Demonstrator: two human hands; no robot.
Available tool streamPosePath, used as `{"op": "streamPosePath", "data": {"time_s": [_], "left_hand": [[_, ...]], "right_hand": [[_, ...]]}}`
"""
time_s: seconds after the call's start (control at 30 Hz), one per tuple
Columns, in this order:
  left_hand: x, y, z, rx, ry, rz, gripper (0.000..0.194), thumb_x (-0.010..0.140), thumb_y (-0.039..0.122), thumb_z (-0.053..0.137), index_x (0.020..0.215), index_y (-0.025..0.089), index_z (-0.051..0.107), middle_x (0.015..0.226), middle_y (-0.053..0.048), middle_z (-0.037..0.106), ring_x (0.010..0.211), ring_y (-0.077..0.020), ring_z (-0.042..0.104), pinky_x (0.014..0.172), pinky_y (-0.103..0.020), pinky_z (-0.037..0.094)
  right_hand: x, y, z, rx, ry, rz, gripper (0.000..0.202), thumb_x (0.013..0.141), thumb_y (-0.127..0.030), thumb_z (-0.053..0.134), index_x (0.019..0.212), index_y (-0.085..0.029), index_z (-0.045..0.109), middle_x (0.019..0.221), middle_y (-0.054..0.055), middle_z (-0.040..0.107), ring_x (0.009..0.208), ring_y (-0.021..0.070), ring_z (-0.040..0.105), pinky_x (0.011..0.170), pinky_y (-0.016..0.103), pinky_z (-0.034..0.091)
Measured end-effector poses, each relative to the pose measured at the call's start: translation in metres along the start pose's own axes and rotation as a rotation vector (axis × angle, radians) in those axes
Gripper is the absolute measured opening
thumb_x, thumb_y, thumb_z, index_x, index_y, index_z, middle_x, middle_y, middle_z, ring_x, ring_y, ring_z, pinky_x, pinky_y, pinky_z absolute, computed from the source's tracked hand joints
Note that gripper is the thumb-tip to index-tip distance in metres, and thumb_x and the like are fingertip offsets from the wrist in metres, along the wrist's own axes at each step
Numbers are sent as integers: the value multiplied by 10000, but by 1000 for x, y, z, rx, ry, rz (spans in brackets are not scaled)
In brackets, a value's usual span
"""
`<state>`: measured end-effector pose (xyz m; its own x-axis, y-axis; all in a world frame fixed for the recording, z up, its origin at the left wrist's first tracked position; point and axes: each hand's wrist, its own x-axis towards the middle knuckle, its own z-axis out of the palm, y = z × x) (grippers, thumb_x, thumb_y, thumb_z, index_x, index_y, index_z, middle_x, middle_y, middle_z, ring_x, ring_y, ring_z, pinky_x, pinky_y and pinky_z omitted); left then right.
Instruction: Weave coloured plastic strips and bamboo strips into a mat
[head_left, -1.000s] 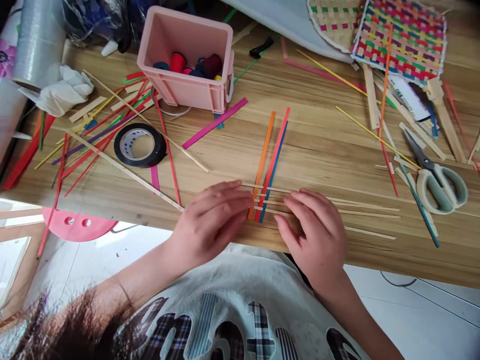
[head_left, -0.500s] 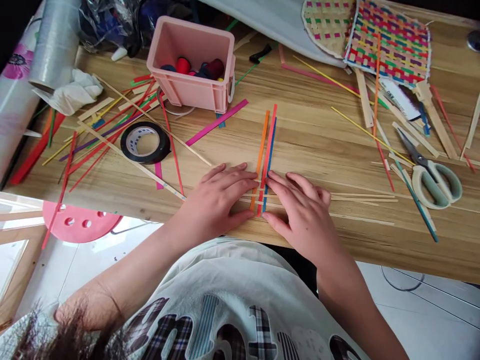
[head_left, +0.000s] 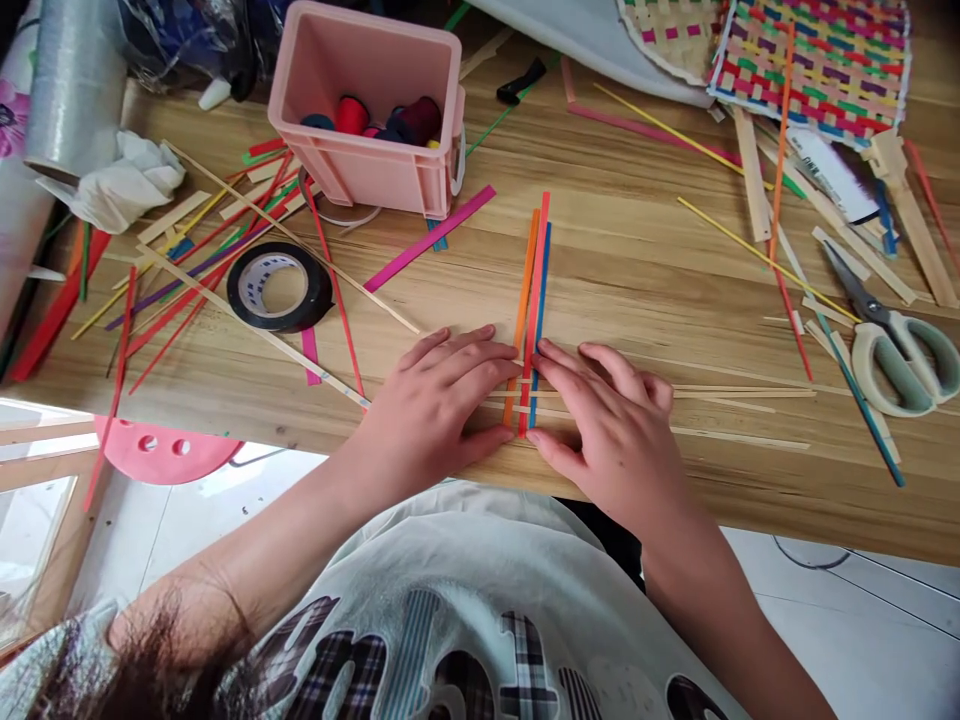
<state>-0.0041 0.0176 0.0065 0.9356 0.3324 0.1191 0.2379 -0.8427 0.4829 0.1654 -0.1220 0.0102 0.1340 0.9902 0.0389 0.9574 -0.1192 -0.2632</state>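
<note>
Three upright coloured strips, an orange strip (head_left: 526,290), a red strip (head_left: 538,270) and a blue strip (head_left: 544,290), lie side by side across thin pale strips (head_left: 739,391). On the left, my left hand (head_left: 454,400) rests palm down with fingers spread, its fingertips and thumb at the orange and red strips. From the other side, my right hand (head_left: 607,415) lies with its fingers apart, index finger and thumb touching the blue strip's edge. Both hands press the strips flat; their palms cover part of the pale strips.
On the left are black tape (head_left: 279,287), a pink bin (head_left: 367,110) of spools and scattered strips (head_left: 217,255). Scissors (head_left: 892,340), a white tube (head_left: 832,172) and a woven mat (head_left: 817,65) are on the right. The table edge (head_left: 810,530) is close to my body.
The view has shifted slightly, so the surroundings sit further outward and higher. My hands keep nearly the same places on the strips, and the coloured strips look slightly closer together.
</note>
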Motion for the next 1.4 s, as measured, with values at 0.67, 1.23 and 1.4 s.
{"op": "streamPosePath", "data": {"time_s": [0.67,1.23,1.4], "left_hand": [[-4,-4,-6,-133,178,-94,117,868,127,610,905,191,700,968,-54,647,891,-182,596,819,-363,477],[-3,-4,-3,-105,177,-128,97,906,191,599,916,223,690,963,-43,665,896,-187,606,839,-385,493],[-4,-3,-6,-124,157,-96,96,879,191,616,930,208,696,980,-52,659,912,-196,603,845,-392,483]], "right_hand": [[-25,11,2,175,248,26,208,869,-76,582,951,-237,685,893,3,714,839,164,639,804,341,484],[-23,10,2,97,254,51,83,860,-150,643,883,-228,657,834,-13,699,781,149,621,775,336,413],[-27,9,1,68,275,52,65,863,-165,654,873,-229,657,812,-22,704,773,147,631,781,341,407]]}}
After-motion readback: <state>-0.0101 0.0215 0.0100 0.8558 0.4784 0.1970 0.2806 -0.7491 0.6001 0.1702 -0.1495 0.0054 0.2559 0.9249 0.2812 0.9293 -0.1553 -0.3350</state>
